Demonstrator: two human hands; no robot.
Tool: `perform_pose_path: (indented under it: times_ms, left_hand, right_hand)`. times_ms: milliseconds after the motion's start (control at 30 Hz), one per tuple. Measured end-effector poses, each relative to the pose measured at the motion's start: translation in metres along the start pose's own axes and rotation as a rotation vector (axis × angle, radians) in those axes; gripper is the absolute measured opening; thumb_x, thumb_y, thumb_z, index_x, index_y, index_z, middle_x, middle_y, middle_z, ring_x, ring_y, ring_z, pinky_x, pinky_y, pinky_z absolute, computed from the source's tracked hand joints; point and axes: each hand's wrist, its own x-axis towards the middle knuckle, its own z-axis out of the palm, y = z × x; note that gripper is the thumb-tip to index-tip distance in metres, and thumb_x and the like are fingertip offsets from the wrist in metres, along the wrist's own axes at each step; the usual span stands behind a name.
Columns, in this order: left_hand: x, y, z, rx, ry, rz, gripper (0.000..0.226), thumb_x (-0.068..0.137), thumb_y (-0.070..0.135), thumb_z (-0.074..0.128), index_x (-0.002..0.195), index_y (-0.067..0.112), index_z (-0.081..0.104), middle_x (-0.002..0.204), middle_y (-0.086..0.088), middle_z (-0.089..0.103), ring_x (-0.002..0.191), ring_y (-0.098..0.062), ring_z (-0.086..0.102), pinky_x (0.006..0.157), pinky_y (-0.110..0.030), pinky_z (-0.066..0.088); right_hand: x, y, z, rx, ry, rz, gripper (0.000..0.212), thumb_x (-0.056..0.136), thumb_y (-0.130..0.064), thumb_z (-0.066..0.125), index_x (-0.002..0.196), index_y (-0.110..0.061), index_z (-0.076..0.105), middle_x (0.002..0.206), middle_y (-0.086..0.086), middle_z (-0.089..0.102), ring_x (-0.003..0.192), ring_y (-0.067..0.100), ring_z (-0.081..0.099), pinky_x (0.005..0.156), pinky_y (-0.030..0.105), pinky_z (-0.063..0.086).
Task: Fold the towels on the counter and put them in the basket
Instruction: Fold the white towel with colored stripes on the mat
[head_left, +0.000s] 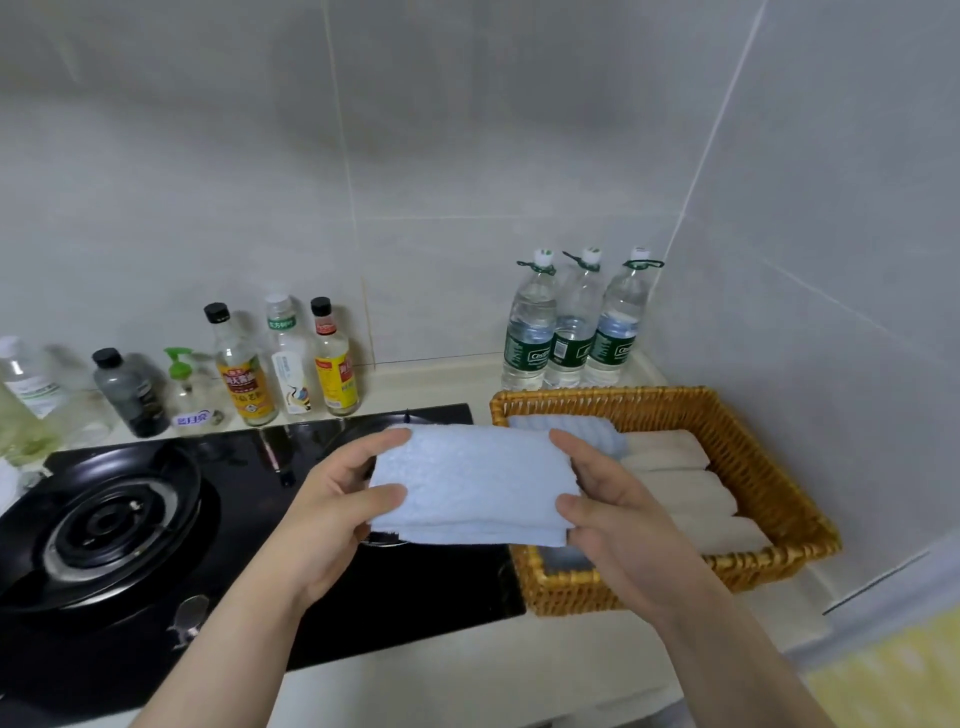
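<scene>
Folded light-blue towel (467, 483) pinched at both ends, left hand (332, 519) and right hand (613, 519), thumbs on top. It's held above the gas hob's (415, 597) right edge, long axis side to side. The wicker basket (597, 397) lies just right, nearest the right hand.

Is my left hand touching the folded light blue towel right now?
Touching. The head view shows the left hand gripping the left edge of the folded light blue towel.
</scene>
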Motion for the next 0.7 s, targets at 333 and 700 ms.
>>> perform_pose_path:
  times_ms: [333, 700]
  left_hand:
    - [0.069, -0.035, 0.078, -0.022, 0.099, -0.047, 0.052, 0.065, 0.001, 0.071, 0.114, 0.02, 0.07, 0.112, 0.005, 0.071, 0.099, -0.012, 0.066, 0.076, -0.024, 0.056]
    - [0.148, -0.085, 0.167, 0.158, 0.113, -0.069, 0.052, 0.068, 0.005, 0.079, 0.108, 0.038, 0.072, 0.13, 0.008, 0.062, 0.121, -0.013, 0.057, 0.098, -0.038, 0.049]
  right_hand:
    - [0.077, -0.026, -0.091, 0.069, -0.027, 0.115, 0.048, 0.09, 0.009, 0.05, 0.123, -0.024, 0.063, 0.125, 0.004, 0.065, 0.111, 0.028, 0.064, 0.089, 0.055, 0.053]
    - [0.137, -0.04, -0.205, -0.106, 0.052, 0.112, 0.041, 0.093, -0.007, 0.054, 0.115, -0.038, 0.069, 0.129, 0.01, 0.062, 0.12, 0.026, 0.058, 0.109, 0.055, 0.036]
